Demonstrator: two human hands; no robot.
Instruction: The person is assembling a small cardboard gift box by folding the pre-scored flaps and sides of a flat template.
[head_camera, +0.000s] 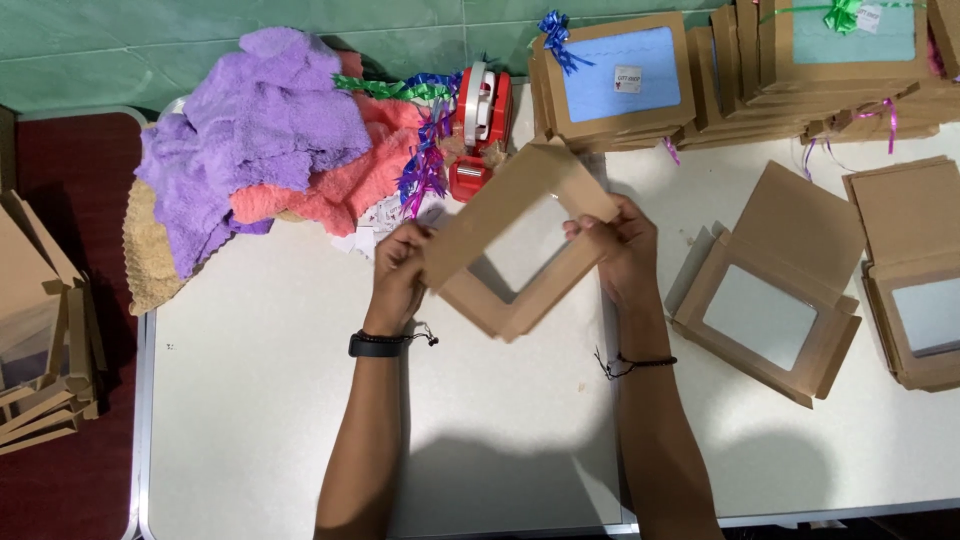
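Currently both hands hold one flat brown cardboard box lid with a clear window (518, 255) above the white counter (270, 400), at mid-frame. Left hand (400, 270) is closed on the lid's left corner, thumb on top; right hand (615, 245) is closed on the right corner, fingers curled over the edge. The lid sits rotated like a diamond, its long axis running from lower left to upper right, window facing up; it lies between the hands, equally near each. Just beyond it stands a red tape dispenser (482, 125), beside a heap of purple and coral fleece cloths (270, 140) with curled ribbons. Right of the right hand, apart from it, lies an open brown window box (770, 290); finished boxes with bows (615, 80) are stacked at the far edge.
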